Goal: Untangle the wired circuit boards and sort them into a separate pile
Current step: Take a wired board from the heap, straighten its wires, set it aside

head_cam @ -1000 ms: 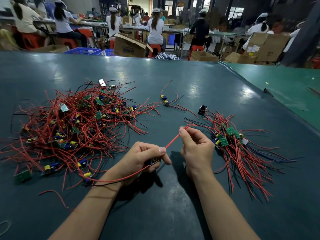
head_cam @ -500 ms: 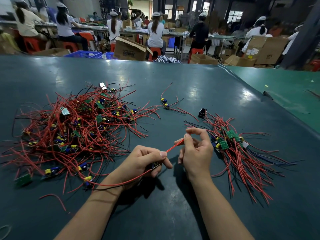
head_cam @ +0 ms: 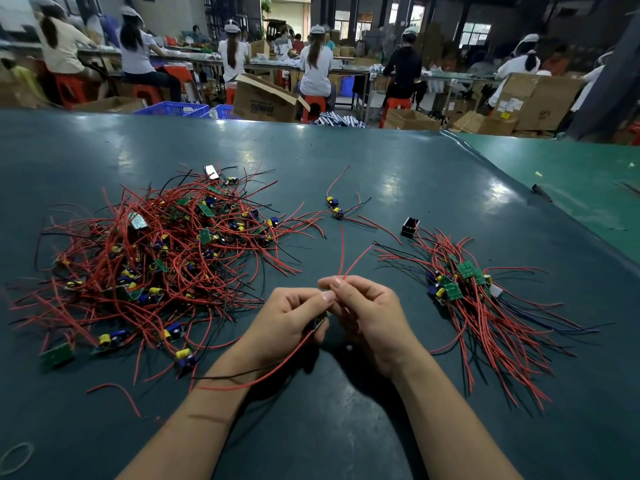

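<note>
A big tangle of red and black wires with small green circuit boards [head_cam: 162,251] covers the left of the dark table. A tidier pile of wired boards [head_cam: 464,282] lies to the right. Between them, my left hand [head_cam: 287,323] grips one small wired board [head_cam: 318,323]; its red and black leads trail back under my left wrist. My right hand [head_cam: 367,306] pinches two red wires [head_cam: 343,258] of that board at the fingertips, and they stick up and away. The two hands touch at the fingertips.
A lone wired board [head_cam: 335,206] lies beyond my hands, and a small black part [head_cam: 410,226] sits by the right pile. A rubber band [head_cam: 15,459] is at the lower left. A green table [head_cam: 571,174] adjoins on the right. Seated workers and boxes fill the background.
My right hand has slid along the red wire toward my left hand until the fingertips meet. The wire's free ends now stand up above my fingers.
</note>
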Demonstrator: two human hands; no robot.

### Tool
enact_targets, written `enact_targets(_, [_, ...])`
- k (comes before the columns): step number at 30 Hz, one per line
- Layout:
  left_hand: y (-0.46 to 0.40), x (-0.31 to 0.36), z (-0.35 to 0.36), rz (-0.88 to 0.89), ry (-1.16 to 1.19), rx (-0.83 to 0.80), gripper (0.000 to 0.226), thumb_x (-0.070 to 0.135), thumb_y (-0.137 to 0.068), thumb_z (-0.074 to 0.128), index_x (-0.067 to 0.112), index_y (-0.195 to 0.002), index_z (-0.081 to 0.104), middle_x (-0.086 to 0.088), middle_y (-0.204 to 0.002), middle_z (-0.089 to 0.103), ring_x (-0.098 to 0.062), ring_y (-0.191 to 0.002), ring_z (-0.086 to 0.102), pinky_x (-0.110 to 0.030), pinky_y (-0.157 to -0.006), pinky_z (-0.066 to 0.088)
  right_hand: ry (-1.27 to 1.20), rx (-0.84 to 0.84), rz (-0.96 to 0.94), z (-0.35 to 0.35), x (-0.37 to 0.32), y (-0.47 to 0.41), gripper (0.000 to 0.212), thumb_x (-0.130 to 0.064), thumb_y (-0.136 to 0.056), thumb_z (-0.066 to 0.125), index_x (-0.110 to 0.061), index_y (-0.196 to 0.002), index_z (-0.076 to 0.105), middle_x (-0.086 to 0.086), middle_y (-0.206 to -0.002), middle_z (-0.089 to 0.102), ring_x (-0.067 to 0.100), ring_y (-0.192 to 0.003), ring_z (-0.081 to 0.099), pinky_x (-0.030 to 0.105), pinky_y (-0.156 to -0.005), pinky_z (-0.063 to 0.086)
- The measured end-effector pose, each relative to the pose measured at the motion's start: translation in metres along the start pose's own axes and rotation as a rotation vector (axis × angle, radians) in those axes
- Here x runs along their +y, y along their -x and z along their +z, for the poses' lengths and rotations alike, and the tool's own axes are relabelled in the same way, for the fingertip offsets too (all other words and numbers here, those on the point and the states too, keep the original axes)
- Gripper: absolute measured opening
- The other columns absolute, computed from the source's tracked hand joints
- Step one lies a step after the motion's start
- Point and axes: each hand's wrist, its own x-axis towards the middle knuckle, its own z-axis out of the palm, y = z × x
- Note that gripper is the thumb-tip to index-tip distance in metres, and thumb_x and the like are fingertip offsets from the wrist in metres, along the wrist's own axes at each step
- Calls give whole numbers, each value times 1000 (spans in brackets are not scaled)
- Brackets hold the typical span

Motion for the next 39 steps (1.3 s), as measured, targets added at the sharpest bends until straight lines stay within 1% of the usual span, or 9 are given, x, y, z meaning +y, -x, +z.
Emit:
enact_targets(5, [0,0,-2,-2,3,-41,30,29,-90,62,10,-71,74,-5,-44,49,-13,-39,35,-20,-43,30,-106,299,-136,-4,-1,-7,13,-13,-87,70,-2,-80,73,-6,-43,30,7,-36,22,17,-37,21])
enact_targets(10, [1,0,-2,-17,-8,-72,33,30,-87,55,12,-67,74,-4,-42,47,-16,-40,36,-25,-47,27,-321,516,-223,-10,-5,-13,16,-1,-87,68,-6,-72,67,-3,-46,42,6,-35,26,15,-35,23])
enact_targets(13, [2,0,-1,21,24,-24,32,29,-90,58,11,-69,75,-7,-47,53,-16,-43,38,-23,-46,29,-454,563,-226,-20,-10,-17,12,-7,-96,58,-10,-87,65,-2,-55,52,6,-36,34,15,-35,27])
enact_targets(18, [-3,-1,1,118,17,286,25,21,-93,55,12,-89,77,-31,-86,61,-19,-64,47,-18,-51,47,154,65,19,-6,-8,1,45,-52,-92,57,-14,-70,67,0,-46,48,8,-32,34,13,-34,23])
enact_targets(21, [-4,-1,2,126,16,251,27,22,-90,55,3,-92,75,-21,-81,67,-14,-65,60,-18,-58,48,348,-246,-18,2,-5,13,36,-52,-80,67,-16,-75,71,-3,-48,53,5,-37,38,15,-36,28])
enact_targets(26, [-2,2,1,-42,192,55,45,42,-89,52,5,-97,76,-17,-72,70,-21,-48,62,-22,-42,49,255,-252,35,1,-12,14,30,-42,-75,70,-13,-81,69,3,-53,59,9,-40,44,16,-39,30])
enact_targets(29, [-6,3,-2,-121,254,79,63,64,-80,45,14,-101,77,-14,-98,74,-25,-67,68,-26,-50,52,210,-221,27,3,-10,14,13,-30,-83,69,-18,-76,71,4,-55,61,7,-40,46,14,-39,33])
enact_targets(32, [-11,2,-4,-97,280,218,53,54,-85,48,11,-98,77,-10,-104,74,-22,-82,68,-29,-61,53,126,-108,-61,4,-11,13,13,-13,-90,65,-16,-81,74,7,-60,63,11,-40,45,16,-37,34])
enact_targets(39, [-15,4,-20,-259,610,437,37,28,-103,40,6,-94,67,-2,-73,70,-8,-59,60,-21,-62,45,-451,480,-307,-22,-35,7,8,-19,-92,62,-17,-97,68,1,-96,77,10,-55,67,14,-38,41])
